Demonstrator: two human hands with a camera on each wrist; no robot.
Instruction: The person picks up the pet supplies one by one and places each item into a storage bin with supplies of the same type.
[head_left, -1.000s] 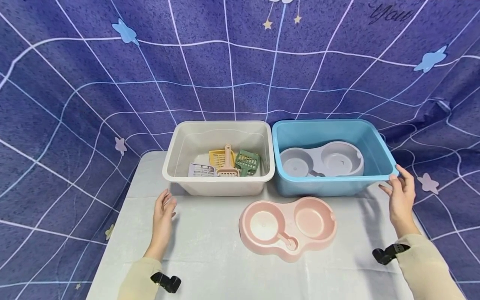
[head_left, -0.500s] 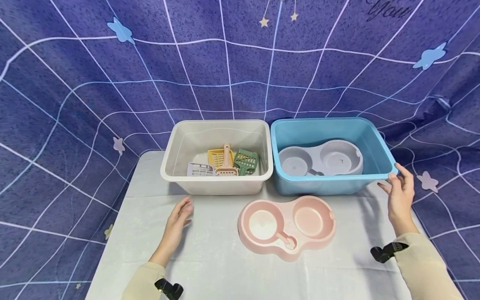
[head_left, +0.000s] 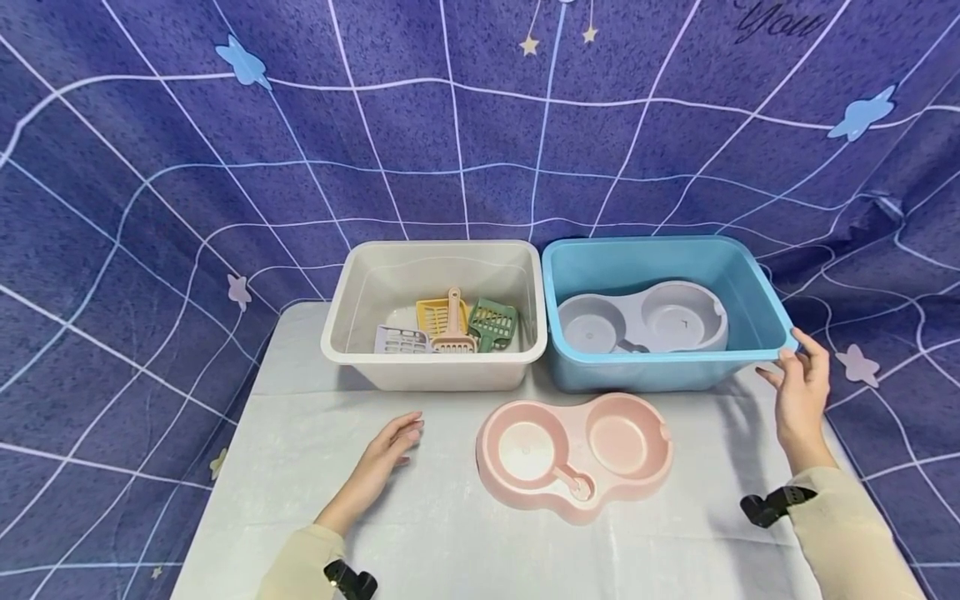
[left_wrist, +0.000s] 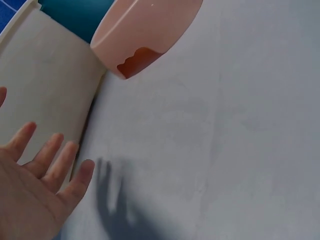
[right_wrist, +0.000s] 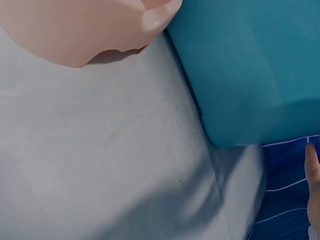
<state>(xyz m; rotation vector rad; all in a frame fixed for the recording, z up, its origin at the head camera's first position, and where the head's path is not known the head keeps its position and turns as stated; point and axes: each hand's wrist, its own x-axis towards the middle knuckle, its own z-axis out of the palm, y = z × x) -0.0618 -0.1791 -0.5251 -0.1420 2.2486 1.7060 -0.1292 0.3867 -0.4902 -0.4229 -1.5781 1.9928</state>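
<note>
A pink double pet bowl [head_left: 577, 454] stands on the table in front of two bins. My left hand [head_left: 378, 458] is held above the tabletop to the left of this bowl, apart from it. In the left wrist view its fingers [left_wrist: 62, 162] are spread and hold nothing. At the far right my right hand [head_left: 802, 400] touches the front right corner of the blue bin [head_left: 637, 375] with its fingertips. Only one finger [right_wrist: 313, 167] of it shows in the right wrist view, beside the bin. Inside the blue bin lies a grey double pet bowl [head_left: 633, 310].
Left of the blue bin stands a cream bin [head_left: 442, 375]. It holds several litter scoops: yellow [head_left: 431, 312], beige [head_left: 453, 333], green [head_left: 492, 323] and pale grey [head_left: 402, 340]. A purple patterned curtain [head_left: 480, 125] hangs behind and beside the white table [head_left: 450, 542].
My left hand has moved right and a little toward me, from beside the cream bin's front left corner to near the pink pet bowl. The right hand stays at the blue bin's corner.
</note>
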